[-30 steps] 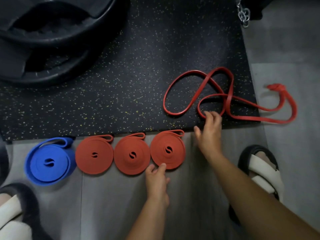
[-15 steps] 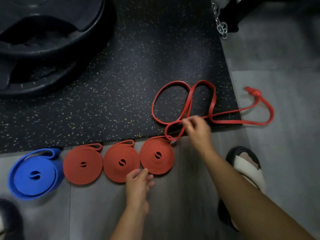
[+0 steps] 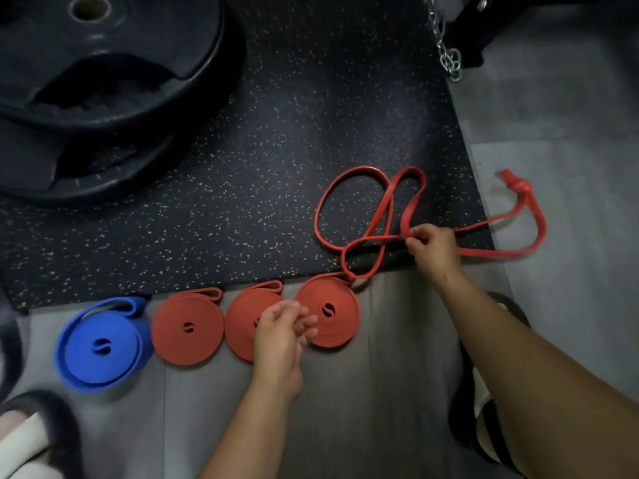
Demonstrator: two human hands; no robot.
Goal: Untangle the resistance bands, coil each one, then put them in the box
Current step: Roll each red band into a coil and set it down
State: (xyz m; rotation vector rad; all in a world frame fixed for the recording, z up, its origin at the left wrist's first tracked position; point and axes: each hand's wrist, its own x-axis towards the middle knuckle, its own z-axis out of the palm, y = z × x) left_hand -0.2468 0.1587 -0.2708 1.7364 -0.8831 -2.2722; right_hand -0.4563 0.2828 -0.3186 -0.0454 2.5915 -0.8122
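Observation:
A thin red resistance band (image 3: 349, 188) lies tangled in loops across the speckled black mat, with a knot (image 3: 515, 183) at its far right end on the grey floor. My right hand (image 3: 434, 248) pinches a strand of it at the mat's front edge. Along the floor in front sit a coiled blue band (image 3: 100, 344) and three coiled red bands (image 3: 188, 326) (image 3: 242, 326) (image 3: 328, 311). My left hand (image 3: 281, 335) hovers over the two right coils, fingers loosely curled and holding nothing. No box is in view.
Black weight plates (image 3: 103, 88) are stacked at the back left of the mat (image 3: 276, 115). A metal chain (image 3: 446, 50) hangs from a black frame at the back right. Sandalled feet rest at the lower left (image 3: 31, 440) and beside my right arm (image 3: 480, 402).
My right hand moved right along the tangled band and now pinches a strand farther right. My left hand rose over the coils. The band's loops shifted a little.

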